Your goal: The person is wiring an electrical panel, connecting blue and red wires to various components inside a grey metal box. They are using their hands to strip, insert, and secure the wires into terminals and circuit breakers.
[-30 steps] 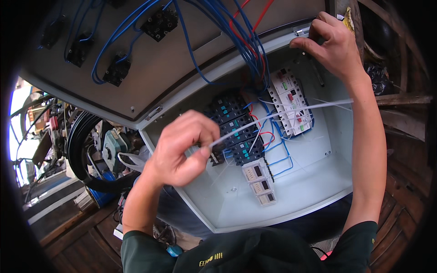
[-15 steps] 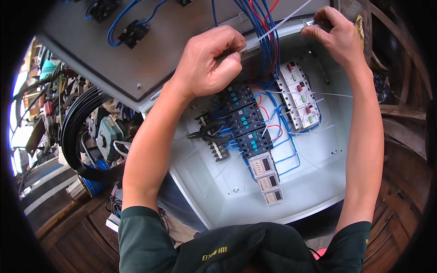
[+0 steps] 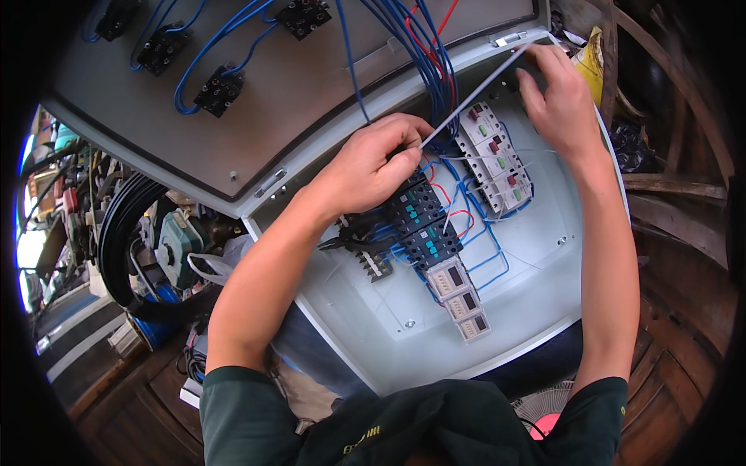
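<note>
An open grey electrical cabinet lies below me, with black contactors, white breakers and small digital meters inside. My left hand pinches one end of a white cable tie above the contactors. The tie runs taut up to my right hand, which grips its other end near the cabinet's upper right corner. A bundle of blue and red wires passes between the hands, running from the door into the cabinet.
The cabinet door stands open at the upper left, carrying black switch blocks wired in blue. Black pliers lie inside beside the contactors. A coil of black cable and clutter sit left. A wooden floor surrounds the cabinet.
My left hand rose from the cabinet's lower left, then settled over the contactors, drawing the cable tie taut. My right hand stayed at the upper right corner.
</note>
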The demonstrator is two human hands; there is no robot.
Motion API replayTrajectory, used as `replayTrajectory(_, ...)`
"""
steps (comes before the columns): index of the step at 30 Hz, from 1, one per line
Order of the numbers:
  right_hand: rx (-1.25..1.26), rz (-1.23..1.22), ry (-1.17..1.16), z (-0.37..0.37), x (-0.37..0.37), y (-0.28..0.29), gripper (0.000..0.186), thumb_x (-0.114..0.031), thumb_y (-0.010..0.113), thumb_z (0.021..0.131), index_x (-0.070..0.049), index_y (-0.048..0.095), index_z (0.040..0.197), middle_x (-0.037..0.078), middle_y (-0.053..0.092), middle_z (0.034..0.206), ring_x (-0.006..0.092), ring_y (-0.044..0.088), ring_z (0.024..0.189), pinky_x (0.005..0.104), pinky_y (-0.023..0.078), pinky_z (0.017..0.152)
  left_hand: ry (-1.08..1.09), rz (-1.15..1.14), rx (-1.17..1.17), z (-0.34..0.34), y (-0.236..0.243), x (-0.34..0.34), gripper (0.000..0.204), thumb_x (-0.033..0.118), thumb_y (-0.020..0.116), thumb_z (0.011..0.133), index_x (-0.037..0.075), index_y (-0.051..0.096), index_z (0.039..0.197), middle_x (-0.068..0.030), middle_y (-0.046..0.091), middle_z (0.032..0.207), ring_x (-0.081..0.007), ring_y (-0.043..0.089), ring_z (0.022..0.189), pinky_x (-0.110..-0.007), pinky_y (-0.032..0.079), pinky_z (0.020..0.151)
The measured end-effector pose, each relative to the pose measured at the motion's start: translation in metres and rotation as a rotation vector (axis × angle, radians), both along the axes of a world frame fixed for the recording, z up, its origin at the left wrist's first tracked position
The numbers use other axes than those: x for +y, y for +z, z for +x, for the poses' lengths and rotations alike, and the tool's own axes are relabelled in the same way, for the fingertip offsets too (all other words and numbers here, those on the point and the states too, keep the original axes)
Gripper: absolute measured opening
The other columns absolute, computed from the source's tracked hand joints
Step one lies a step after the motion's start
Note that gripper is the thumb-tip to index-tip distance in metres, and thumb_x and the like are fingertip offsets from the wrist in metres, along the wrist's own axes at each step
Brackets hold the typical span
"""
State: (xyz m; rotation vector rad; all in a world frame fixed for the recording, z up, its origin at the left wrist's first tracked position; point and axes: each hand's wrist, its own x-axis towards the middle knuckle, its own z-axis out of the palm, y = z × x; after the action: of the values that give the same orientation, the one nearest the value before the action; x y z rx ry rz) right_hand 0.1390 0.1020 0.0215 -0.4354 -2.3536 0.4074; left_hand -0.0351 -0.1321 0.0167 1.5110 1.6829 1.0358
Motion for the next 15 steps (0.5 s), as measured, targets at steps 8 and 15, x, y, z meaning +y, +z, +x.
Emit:
replayTrajectory(8, -0.003, -1.358, 0.275, -0.002, -0.098, 0.013, 0.034, -0.023, 0.061, 0.099, 0.004, 0.062, 0.119, 0.007, 0.07, 0.101, 0.0083, 0.059, 0.081, 0.0238, 0.05, 0.074, 0.071, -0.239, -0.179, 0.006, 0.004, -0.005, 0.021, 0.019, 0.059, 0.099, 0.0, 0.065, 0.107, -0.0016, 0.067, 0.099, -0.0086, 0.057, 0.094, -0.027, 0.047, 0.086)
replayTrajectory(15, 0.237, -1.233, 0.113, -0.003, -0.095, 0.0, 0.025, -0.019, 0.055, 0.1, 0.003, 0.068, 0.097, 0.004, 0.066, 0.071, 0.0079, 0.058, 0.066, 0.0262, 0.049, 0.062, 0.51, -0.401, -0.035, 0.008, -0.016, -0.031, 0.035, 0.023, 0.063, 0.099, -0.003, 0.061, 0.123, -0.0073, 0.067, 0.116, -0.0137, 0.06, 0.107, -0.029, 0.046, 0.095)
